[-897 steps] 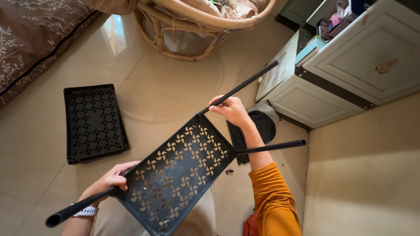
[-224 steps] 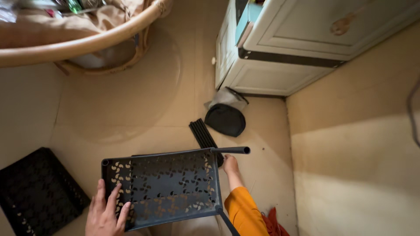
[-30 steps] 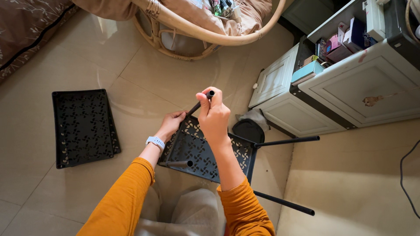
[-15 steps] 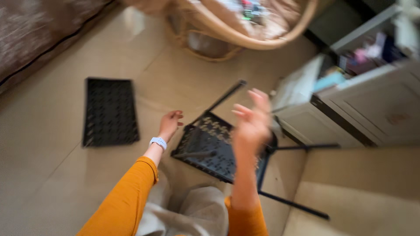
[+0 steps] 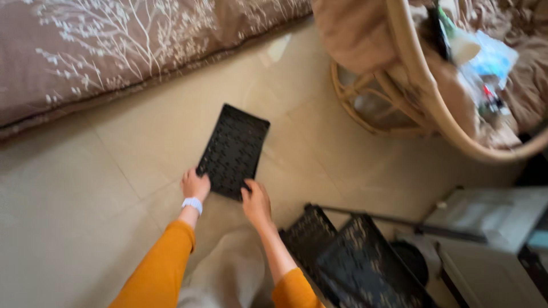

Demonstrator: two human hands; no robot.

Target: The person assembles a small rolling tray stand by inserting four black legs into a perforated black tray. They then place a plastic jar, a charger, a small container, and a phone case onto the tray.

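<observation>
Beige floor tiles [image 5: 85, 228] are carrying a flat black perforated plastic shelf panel [image 5: 234, 151], lying beside the brown patterned bedspread [image 5: 114, 51]. Both hands have left the partly built black rack [image 5: 354, 259], now resting at right; the left hand [image 5: 194, 185] and right hand [image 5: 256, 201] are closing, fingers curled, on the panel's near edge.

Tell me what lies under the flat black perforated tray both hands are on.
The black perforated tray lies flat on the beige tiled floor. Floor shows around it; whatever is directly beneath is covered.
</observation>
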